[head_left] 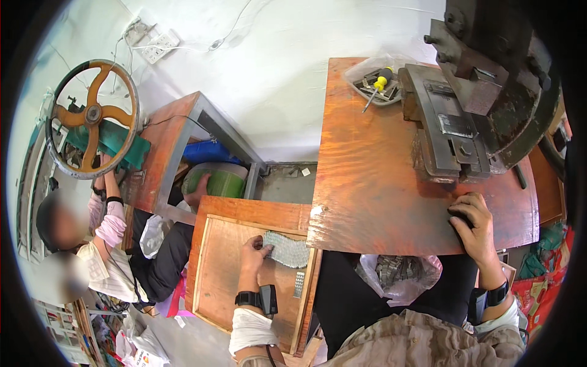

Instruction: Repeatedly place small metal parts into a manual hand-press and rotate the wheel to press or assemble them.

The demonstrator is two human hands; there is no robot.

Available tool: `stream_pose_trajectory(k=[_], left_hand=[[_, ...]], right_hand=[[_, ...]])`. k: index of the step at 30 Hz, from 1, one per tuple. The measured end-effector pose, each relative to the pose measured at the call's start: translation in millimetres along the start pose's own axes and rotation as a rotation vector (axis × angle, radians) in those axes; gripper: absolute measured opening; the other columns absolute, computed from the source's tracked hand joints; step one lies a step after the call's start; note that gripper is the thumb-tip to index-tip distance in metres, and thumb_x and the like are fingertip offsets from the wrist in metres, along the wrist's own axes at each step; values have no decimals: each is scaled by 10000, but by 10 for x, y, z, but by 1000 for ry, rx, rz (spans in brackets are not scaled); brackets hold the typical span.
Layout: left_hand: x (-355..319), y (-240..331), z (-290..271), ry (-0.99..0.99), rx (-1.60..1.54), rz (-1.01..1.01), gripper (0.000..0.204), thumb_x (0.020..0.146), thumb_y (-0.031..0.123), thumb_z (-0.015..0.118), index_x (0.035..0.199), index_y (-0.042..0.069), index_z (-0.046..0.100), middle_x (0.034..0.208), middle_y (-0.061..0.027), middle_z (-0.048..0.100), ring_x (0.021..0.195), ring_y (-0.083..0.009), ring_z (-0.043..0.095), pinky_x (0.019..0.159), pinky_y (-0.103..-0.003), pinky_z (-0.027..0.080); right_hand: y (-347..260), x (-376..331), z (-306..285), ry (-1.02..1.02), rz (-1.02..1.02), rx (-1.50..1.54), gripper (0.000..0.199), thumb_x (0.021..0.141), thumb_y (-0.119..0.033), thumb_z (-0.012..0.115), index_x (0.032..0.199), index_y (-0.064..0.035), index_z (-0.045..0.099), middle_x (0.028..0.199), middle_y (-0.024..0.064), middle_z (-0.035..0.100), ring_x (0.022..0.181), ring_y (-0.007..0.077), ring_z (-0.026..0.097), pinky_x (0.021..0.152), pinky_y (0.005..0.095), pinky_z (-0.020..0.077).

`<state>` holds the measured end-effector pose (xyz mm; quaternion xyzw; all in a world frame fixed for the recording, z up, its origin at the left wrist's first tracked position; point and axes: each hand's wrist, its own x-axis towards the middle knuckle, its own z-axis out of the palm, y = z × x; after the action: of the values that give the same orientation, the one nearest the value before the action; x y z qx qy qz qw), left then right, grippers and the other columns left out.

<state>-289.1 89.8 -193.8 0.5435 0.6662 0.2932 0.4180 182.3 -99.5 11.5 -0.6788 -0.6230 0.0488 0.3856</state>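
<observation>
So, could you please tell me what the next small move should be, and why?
I would probably have the left grip take a piece from the left end of the grey metal row in the wooden tray, because it is right at that end, while the right grip is near the press with nothing visibly held.

A dark metal press (465,122) is borne by a reddish-brown wooden tabletop (361,183), where a clear plastic container (356,74) of metal pieces is also set, left of the press. Farther left of the press and nearer the wearer, a shallow wooden tray (223,263) is supported by a second wooden surface (257,208); in it are laid a row of thin metal strips (286,249) and, just beside, a small metal piece (299,285).
</observation>
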Motion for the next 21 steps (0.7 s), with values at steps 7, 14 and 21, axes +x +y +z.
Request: stream_pose_trajectory(k=[7, 14, 21], left_hand=[[51, 74, 13, -123, 119, -39, 517, 652, 50, 797, 1104, -70, 578, 996, -165, 649, 887, -218, 625, 761, -299, 523], [38, 222, 17, -118, 151, -32, 487, 652, 18, 789, 1089, -70, 591, 965, -147, 661, 844, -199, 629, 738, -289, 528], [-44, 323, 49, -123, 427, 100, 482, 650, 49, 736, 1102, -36, 593, 964, -203, 652, 884, -300, 643, 784, -348, 509]], right_hand=[[8, -9, -7, -7, 27, -27, 186, 663, 3, 655, 845, 29, 628, 924, 133, 581, 939, 314, 520, 836, 383, 424], [12, -15, -8, -1, 24, -19, 188, 662, 5, 656, 847, 26, 629, 928, 135, 580, 951, 316, 520, 837, 382, 425], [36, -19, -17, 9, -5, 1, 179, 666, 9, 659, 841, 28, 628, 916, 130, 583, 914, 306, 527, 810, 372, 432]])
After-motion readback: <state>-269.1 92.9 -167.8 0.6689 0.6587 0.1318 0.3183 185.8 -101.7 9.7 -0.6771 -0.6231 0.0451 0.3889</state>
